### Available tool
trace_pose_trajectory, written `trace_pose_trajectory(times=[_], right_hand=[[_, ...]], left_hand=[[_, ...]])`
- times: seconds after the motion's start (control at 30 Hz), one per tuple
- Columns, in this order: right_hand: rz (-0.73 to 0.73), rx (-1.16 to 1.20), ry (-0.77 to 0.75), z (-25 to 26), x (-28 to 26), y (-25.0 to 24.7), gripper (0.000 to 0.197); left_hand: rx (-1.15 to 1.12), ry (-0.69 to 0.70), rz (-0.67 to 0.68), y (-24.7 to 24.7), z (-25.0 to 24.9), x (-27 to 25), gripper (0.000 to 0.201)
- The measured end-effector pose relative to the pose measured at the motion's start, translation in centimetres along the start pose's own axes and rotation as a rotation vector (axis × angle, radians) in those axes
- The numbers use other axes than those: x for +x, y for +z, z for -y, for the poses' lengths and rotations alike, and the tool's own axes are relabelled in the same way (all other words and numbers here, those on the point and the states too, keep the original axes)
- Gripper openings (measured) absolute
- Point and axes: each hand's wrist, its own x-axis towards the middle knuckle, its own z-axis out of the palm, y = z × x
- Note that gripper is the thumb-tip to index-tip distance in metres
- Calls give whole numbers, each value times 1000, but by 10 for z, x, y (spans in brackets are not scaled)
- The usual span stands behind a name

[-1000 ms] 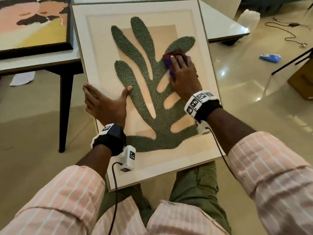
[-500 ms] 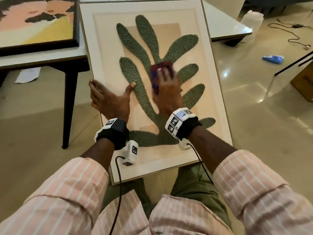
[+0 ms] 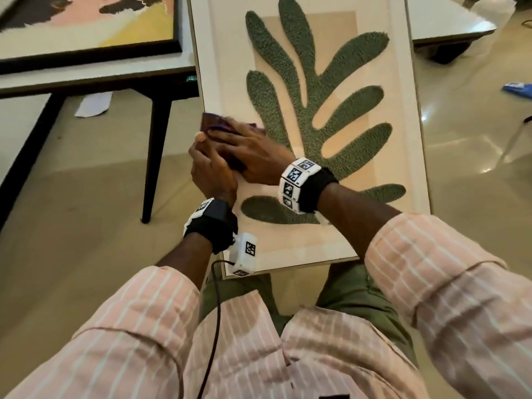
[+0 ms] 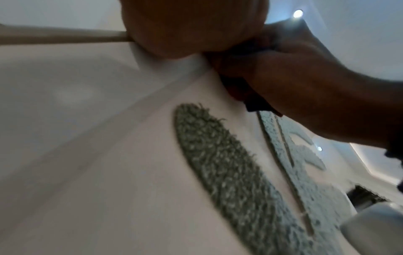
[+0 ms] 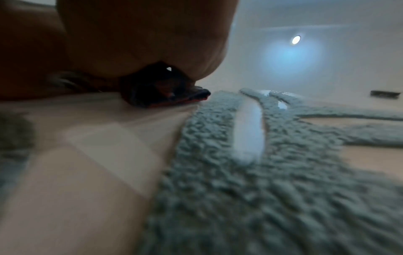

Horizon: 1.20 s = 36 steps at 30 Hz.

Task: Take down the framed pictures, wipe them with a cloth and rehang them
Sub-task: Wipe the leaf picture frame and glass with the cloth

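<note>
A light-framed picture [image 3: 408, 110] with a green tufted leaf [image 3: 311, 90] rests on my lap and leans against the table. My right hand [image 3: 247, 148] presses a dark red-purple cloth [image 3: 211, 123] flat against the picture's left border. My left hand [image 3: 207, 165] grips that same left edge just below the cloth, with its thumb on the front, partly under my right hand. In the left wrist view my left palm [image 4: 191, 25] sits at the frame edge beside my right hand [image 4: 305, 86]. The right wrist view shows the cloth [image 5: 165, 94] bunched under my palm on the glass.
A second picture [image 3: 86, 24] in a black frame lies on the white table [image 3: 100, 73] at the upper left, above a dark table leg [image 3: 155, 156]. White paper [image 3: 92, 105] and a blue object [image 3: 518, 89] lie on the shiny floor. Another tabletop [image 3: 446, 24] is at the upper right.
My right hand has slid the cloth from the middle of the leaf to the left border, beside my left hand. The picture has shifted closer in view.
</note>
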Motion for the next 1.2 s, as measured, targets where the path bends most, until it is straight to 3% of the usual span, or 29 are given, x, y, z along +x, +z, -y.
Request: trace_pose_trajectory(times=[0.1,0.13,0.23,0.27,0.37,0.4,0.5,0.53,0.6,0.67,0.83,0.97,1.07,1.2], right_hand=[[-61,-51,399,-4,-21,-9,64],[-74,-81,470,0,-27,-10,65],[-6,-164,361,-1,-46,-5,63],[-33,-152,416,-9,-49,-8,61],[-116,-69,844,-18,-55,-22,65],[-97,-82,853,-15,-56,-23,66],[21,-140,574,-21,-71,-22,60],[11,-158,552,-34,-80,-28,60],[-90,-155,734,-62,-94,-39,60],[-37,-119,957,-74,-97,-46,71],[56,-207,764,-90,-106,-46,67],[25,-208,1020,-123,-120,-61,73],[-44,-131,1128,-139,-126,-62,71],[-128,-72,1306,-135,-134,-54,70]], left_hand=[[175,131,65,7,3,-6,71],[255,165,70,9,4,-9,77],[419,261,-5,15,6,-20,94],[447,282,-16,17,5,-22,98],[502,271,12,26,-1,-30,117],[512,250,9,29,-3,-33,123],[526,219,-9,32,-7,-34,134],[531,224,-12,31,-7,-34,137],[551,244,-25,31,-5,-34,140],[575,252,-34,32,-4,-35,140],[610,251,-43,34,-3,-37,139],[606,246,-50,33,-4,-37,140],[595,256,-49,31,-4,-39,138],[574,262,-48,29,-5,-41,137]])
